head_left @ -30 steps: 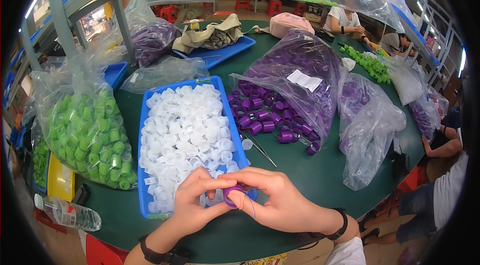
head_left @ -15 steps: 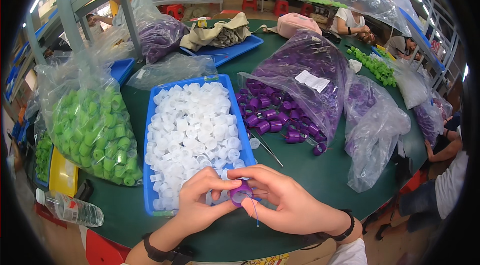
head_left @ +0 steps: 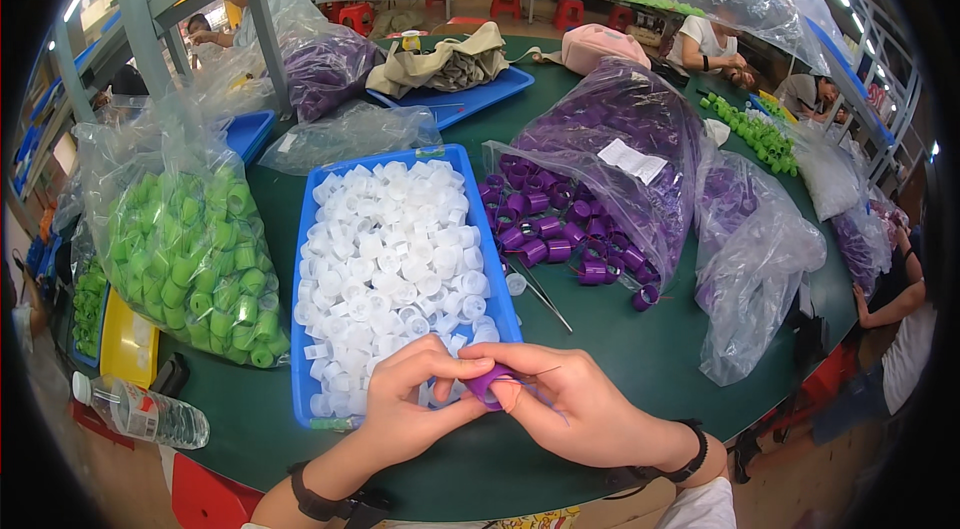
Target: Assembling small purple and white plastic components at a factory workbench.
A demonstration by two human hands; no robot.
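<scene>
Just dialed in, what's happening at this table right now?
A person at a green table holds one purple cap between both hands, left hand and right hand pinching it together just in front of a blue tray heaped with white caps. An open clear bag spilling purple caps lies to the right, and a bag of green caps stands to the left.

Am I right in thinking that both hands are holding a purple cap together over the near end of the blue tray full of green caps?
Not quite: the head view shows the blue tray full of white caps, not green. Both the left hand and right hand do hold a purple cap at its near end.
</scene>
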